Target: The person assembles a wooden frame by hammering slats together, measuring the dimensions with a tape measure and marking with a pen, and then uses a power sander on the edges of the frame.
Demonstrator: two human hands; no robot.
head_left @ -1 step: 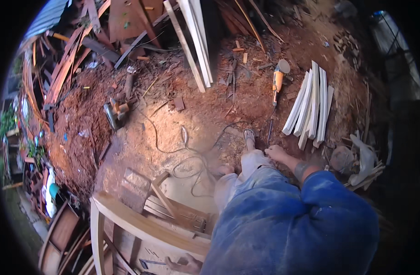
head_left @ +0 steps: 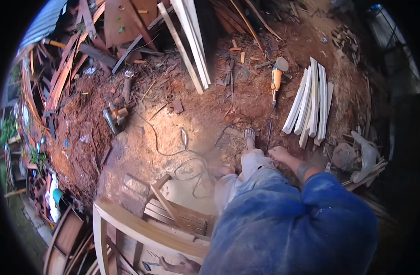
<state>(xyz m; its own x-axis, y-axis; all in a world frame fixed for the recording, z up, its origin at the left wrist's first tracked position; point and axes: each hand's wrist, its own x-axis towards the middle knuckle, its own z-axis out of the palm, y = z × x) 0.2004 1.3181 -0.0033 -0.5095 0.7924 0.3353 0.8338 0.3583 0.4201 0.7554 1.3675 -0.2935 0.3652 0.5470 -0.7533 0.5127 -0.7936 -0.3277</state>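
Observation:
At the lower edge, my left hand (head_left: pixel 183 265) reaches over a workpiece with its fingers stretched out. Its fingertips meet the blade of a small dark-handled tool, seemingly a try square (head_left: pixel 149 266); a firm grip does not show. Several thin nail-like pieces (head_left: pixel 152 253) lie beside the square. A pale wooden frame (head_left: pixel 150 233) with a mitred-looking corner stands just beyond this hand. My right hand (head_left: pixel 278 154) hangs by my right knee, fingers curled. A dark cord (head_left: pixel 270 128) runs down close to it; whether the hand holds anything is hidden.
An orange angle grinder (head_left: pixel 277 81) with a round disc lies ahead on the dirt. Pale battens (head_left: pixel 313 103) lie right of it. Another power tool (head_left: pixel 114 118) sits at the left. A looped cable (head_left: pixel 191 158) crosses sawdust near my feet. Scrap boards (head_left: pixel 63 82) pile up far left.
My left hand has shifted left toward the small square, its fingertips now at the blade. The view has tilted slightly. My right hand stays by the knee.

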